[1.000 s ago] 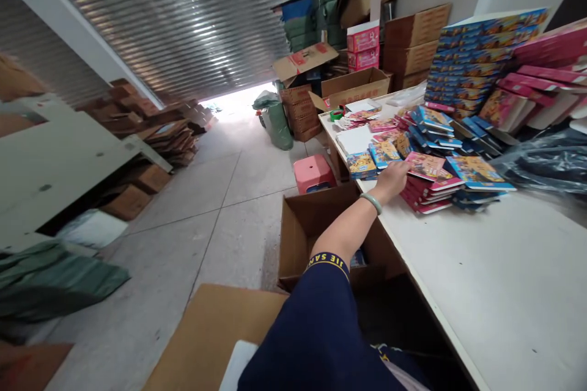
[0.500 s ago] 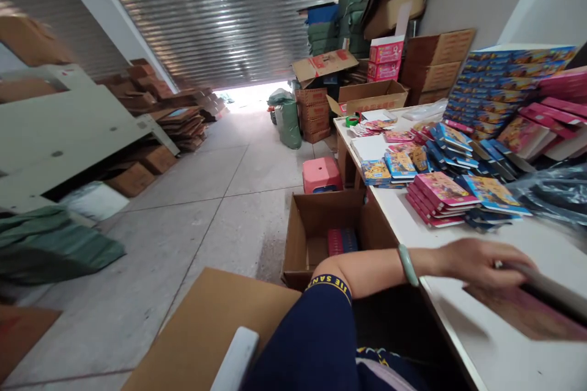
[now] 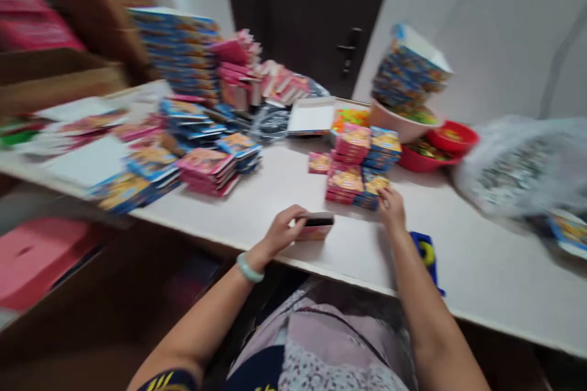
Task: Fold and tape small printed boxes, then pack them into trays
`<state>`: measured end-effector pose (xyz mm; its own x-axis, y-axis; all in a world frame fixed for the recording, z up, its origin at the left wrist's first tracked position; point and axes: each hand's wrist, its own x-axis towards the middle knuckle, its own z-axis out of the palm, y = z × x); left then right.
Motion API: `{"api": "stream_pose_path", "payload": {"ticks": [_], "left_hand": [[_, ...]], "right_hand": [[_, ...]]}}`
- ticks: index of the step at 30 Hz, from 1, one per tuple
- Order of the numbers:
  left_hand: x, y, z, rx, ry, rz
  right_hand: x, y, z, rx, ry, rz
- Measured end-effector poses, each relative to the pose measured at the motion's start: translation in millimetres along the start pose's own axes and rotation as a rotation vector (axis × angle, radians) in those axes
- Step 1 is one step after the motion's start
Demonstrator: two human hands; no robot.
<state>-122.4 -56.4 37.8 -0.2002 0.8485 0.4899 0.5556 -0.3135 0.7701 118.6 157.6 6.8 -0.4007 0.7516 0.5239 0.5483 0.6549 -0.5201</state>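
Note:
My left hand (image 3: 284, 233) grips a small pink booklet (image 3: 315, 227) that lies near the front edge of the white table (image 3: 481, 269). A pale green bangle sits on that wrist. My right hand (image 3: 392, 208) rests on the table, its fingers touching the near corner of a low block of pink and blue booklet stacks (image 3: 356, 172). Whether it grips anything is blurred. A blue tape dispenser (image 3: 426, 253) lies just right of my right forearm.
More pink and blue booklet piles (image 3: 206, 170) spread over the table's left half, with taller stacks (image 3: 178, 52) behind. Red bowls (image 3: 435, 146) and a beige bowl stand at the back right beside a clear plastic bag (image 3: 518, 165). A pink stool (image 3: 32, 256) is low at left.
The view has swung right from the aisle to the table. My left hand has carried a pink booklet from the left piles to the table's front edge. My right hand has come into view.

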Motion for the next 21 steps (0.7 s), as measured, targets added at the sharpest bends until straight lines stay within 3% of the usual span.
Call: {"api": "stream_pose_path", "payload": {"ticks": [3,7,10,13,17,19,21], "left_hand": [[10.0,-1.7,7.1,-0.030,0.012,-0.038],[13.7,6.2,17.7,-0.058,-0.033,-0.062],[16.8,4.3,24.6,-0.070,-0.034,-0.126],[14.7,-1.0,29.8,-0.120,-0.057,-0.160],[-3.6,-8.8,43.7,-0.183,-0.114,-0.167],[-17.1,-13.0,55.7,-0.210,-0.059,-0.197],[-30.1,-16.6,68.0,-0.259,0.044,-0.221]], "right_hand": [[-5.6,36.1,-17.2,-0.062,0.088,0.074],[-1.1,33.8,-3.8,-0.007,0.093,0.059],[-9.8,19.8,-7.9,0.023,0.120,0.050],[-34.7,-3.3,-14.1,0.145,0.158,0.090],[-79.2,-47.4,2.2,0.569,-0.084,0.233],[-96.7,-66.7,15.3,0.695,-0.104,0.303],[-107.9,-79.1,23.9,0.719,-0.033,0.356]]}}
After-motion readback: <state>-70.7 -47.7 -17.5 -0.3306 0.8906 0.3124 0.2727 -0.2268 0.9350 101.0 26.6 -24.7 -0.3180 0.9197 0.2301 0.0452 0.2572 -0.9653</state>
